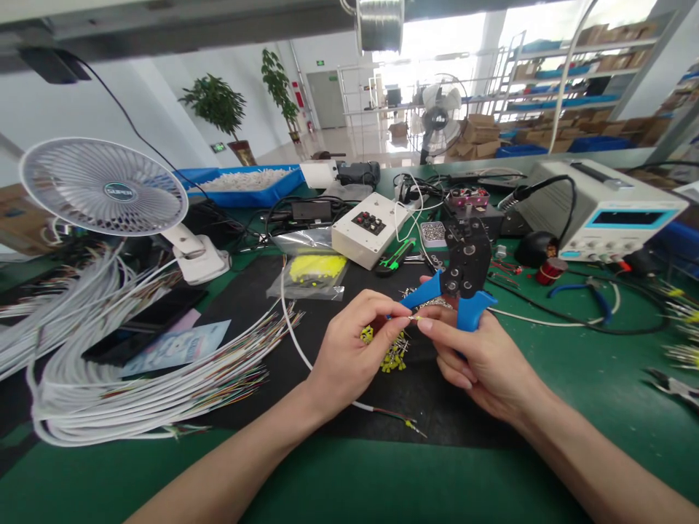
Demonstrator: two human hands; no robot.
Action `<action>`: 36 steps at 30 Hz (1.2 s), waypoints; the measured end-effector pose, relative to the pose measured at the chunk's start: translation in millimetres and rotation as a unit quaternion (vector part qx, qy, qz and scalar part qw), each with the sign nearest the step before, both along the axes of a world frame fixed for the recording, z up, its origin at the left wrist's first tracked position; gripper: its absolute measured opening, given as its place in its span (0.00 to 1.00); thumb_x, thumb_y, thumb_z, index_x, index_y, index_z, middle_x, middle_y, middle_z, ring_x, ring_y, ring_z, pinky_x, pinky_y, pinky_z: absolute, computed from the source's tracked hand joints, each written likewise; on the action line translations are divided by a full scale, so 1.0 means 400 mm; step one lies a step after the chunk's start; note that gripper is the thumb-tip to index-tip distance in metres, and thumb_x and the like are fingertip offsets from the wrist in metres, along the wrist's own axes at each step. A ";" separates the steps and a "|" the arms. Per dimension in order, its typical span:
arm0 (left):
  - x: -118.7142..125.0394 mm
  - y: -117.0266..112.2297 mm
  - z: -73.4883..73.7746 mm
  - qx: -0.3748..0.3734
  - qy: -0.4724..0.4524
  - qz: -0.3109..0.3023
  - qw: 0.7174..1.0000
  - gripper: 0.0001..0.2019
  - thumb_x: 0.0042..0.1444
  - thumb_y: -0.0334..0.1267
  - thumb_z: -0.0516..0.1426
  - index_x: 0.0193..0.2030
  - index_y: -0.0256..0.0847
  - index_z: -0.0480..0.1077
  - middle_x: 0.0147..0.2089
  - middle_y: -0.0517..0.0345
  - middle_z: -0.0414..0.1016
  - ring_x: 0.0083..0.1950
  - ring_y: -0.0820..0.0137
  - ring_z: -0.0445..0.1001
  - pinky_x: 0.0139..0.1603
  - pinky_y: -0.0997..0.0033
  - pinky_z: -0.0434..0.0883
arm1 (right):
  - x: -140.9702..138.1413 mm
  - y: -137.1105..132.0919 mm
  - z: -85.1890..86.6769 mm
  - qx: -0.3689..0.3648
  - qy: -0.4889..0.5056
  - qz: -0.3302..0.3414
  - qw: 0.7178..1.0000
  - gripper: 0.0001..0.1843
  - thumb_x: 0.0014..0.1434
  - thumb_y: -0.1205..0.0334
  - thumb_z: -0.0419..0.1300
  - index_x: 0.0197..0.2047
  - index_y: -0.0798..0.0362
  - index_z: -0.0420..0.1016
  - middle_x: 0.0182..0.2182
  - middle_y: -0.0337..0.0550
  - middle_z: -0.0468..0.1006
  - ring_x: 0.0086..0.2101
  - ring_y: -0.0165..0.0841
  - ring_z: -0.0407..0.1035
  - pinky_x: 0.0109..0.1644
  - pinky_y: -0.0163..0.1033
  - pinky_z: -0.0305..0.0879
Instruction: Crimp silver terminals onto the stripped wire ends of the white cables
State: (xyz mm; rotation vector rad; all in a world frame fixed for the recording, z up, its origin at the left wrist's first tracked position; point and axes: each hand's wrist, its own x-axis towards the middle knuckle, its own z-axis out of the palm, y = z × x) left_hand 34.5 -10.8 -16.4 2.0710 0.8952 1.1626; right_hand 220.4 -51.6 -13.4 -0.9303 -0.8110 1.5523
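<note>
My left hand (346, 346) is closed in a pinch on a thin ferrule (413, 318) with a bit of yellow on it. My right hand (486, 360) wraps the blue handles of a black crimping tool (467, 258), its jaws pointing up and away. The thumb and a fingertip of that same hand meet the ferrule from the right. Below the fingers lies a pile of yellow-collared ferrules (396, 356), partly hidden by my left hand. Nearer me, a white cable (363, 406) ends in thin coloured wires, one with a yellow ferrule on it.
Bundled white cables (136, 400) lie at left, near a white fan (109, 189). A bag of yellow sleeves (317, 271), a switch box (368, 229) and a green-black cutter knife (396, 256) lie beyond my hands. At right are a power supply (601, 207) and pliers (674, 386).
</note>
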 end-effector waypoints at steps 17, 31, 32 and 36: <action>-0.006 0.065 0.055 -0.174 -0.315 0.040 0.932 0.07 0.61 0.38 0.65 0.45 0.41 0.77 0.39 0.59 0.74 0.35 0.76 0.69 0.36 0.76 0.69 | 0.006 -0.027 0.021 -0.042 0.220 0.215 0.951 0.09 0.61 0.66 0.61 0.43 0.51 0.81 0.45 0.47 0.80 0.44 0.40 0.74 0.42 0.46 0.77; 0.043 0.013 0.046 -0.394 -0.472 -0.082 0.784 0.06 0.62 0.32 0.62 0.45 0.40 0.75 0.45 0.58 0.78 0.42 0.75 0.77 0.46 0.77 0.75 | -0.021 -0.073 0.027 -0.042 0.247 0.342 0.906 0.28 0.56 0.65 0.56 0.60 0.57 0.75 0.58 0.57 0.77 0.60 0.55 0.69 0.60 0.65 0.65; 0.043 0.012 0.046 -0.399 -0.475 -0.081 0.780 0.06 0.62 0.32 0.62 0.45 0.40 0.75 0.45 0.57 0.78 0.42 0.75 0.77 0.45 0.77 0.75 | -0.022 -0.072 0.028 -0.044 0.252 0.340 0.905 0.29 0.55 0.65 0.57 0.60 0.57 0.75 0.57 0.57 0.78 0.59 0.54 0.69 0.60 0.64 0.65; 0.044 0.007 0.046 -0.413 -0.479 -0.073 0.772 0.07 0.60 0.31 0.64 0.45 0.38 0.75 0.44 0.57 0.78 0.42 0.75 0.77 0.45 0.77 0.75 | -0.024 -0.068 0.028 -0.055 0.270 0.339 0.899 0.29 0.55 0.67 0.56 0.60 0.60 0.75 0.55 0.58 0.79 0.57 0.53 0.71 0.61 0.62 0.65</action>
